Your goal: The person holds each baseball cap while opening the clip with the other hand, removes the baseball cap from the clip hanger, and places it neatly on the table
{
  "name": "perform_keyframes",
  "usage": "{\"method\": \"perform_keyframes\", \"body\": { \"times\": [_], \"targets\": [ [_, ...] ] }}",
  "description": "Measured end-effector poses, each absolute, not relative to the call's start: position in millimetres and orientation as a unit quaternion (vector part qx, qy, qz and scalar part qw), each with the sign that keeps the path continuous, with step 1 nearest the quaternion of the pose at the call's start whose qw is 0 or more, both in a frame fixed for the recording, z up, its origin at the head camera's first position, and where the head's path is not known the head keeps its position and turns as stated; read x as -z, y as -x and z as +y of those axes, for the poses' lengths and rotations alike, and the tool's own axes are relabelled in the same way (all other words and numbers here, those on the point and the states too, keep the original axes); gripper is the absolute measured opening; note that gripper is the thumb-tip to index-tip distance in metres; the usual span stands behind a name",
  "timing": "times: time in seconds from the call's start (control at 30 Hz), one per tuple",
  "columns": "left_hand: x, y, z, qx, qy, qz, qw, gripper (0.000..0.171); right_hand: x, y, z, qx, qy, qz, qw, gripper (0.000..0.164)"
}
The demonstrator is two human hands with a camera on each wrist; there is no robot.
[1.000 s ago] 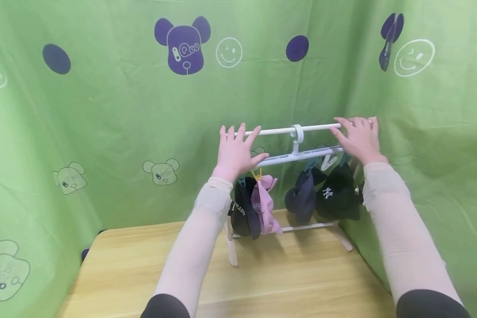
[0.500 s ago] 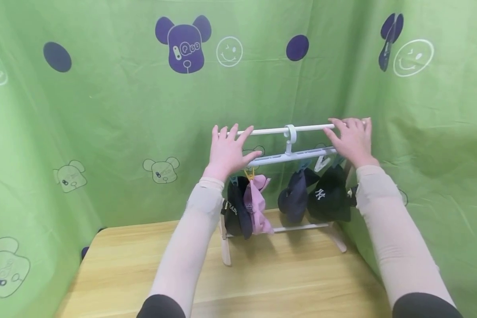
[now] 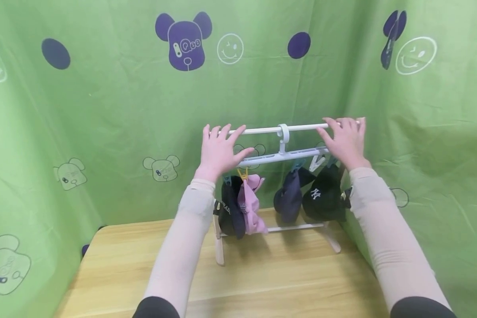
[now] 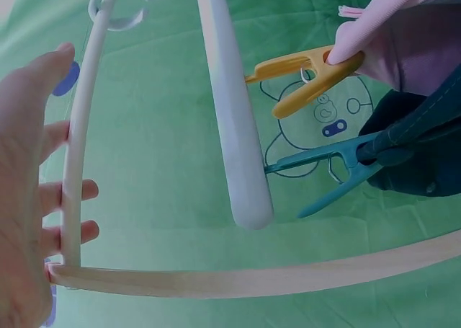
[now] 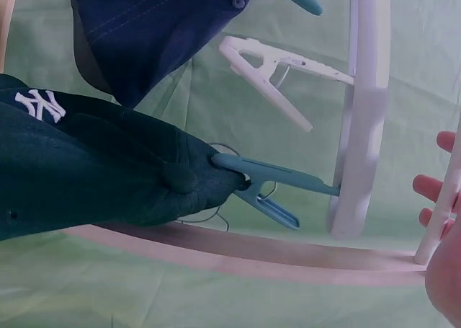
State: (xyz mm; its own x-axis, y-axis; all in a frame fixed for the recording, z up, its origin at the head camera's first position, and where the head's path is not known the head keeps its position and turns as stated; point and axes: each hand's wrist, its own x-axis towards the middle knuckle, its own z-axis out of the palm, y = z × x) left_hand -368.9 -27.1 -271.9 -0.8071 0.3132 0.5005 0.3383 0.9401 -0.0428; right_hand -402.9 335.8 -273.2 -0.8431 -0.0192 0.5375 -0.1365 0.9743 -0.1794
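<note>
A small wooden rack with a white top rod (image 3: pixel 262 130) stands on the table. My left hand (image 3: pixel 218 152) has its fingers hooked over the rod's left end, thumb spread away. At the other end, my right hand (image 3: pixel 345 143) holds the rod with fingers over it. A pale clip hanger (image 3: pixel 284 156) hangs from the rod by a ring hook. Clothespins on it, yellow (image 4: pixel 310 76) and teal (image 4: pixel 346 166) among them, carry a pink cap (image 3: pixel 251 205), a black cap (image 3: pixel 232 212), a navy cap (image 3: pixel 290 196) and a dark NY cap (image 3: pixel 323 194). One white clothespin (image 5: pixel 274 76) holds nothing.
The wood-grain table (image 3: pixel 135 256) spreads in front and to the left of the rack. A green printed curtain (image 3: pixel 123 110) surrounds it at the back and sides. A wooden rack foot (image 3: pixel 220 251) rests near the table's middle.
Both hands have moved left together, and the rack, hanger and caps have shifted left with them along the table. The grasp on the rod looks the same.
</note>
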Motion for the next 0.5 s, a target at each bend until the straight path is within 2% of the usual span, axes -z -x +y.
{"method": "perform_keyframes", "body": {
  "times": [0.23,0.5],
  "targets": [
    [274.2,370.4,-39.4,0.037,0.170,-0.941,0.289,0.073,273.4,400.8,320.2,-0.111,-0.041,-0.949,0.293,0.071],
    [278.3,371.2,-56.5,0.054,0.170,-0.937,0.300,0.071,278.4,400.9,302.4,-0.115,-0.041,-0.945,0.302,0.069]
  ]
}}
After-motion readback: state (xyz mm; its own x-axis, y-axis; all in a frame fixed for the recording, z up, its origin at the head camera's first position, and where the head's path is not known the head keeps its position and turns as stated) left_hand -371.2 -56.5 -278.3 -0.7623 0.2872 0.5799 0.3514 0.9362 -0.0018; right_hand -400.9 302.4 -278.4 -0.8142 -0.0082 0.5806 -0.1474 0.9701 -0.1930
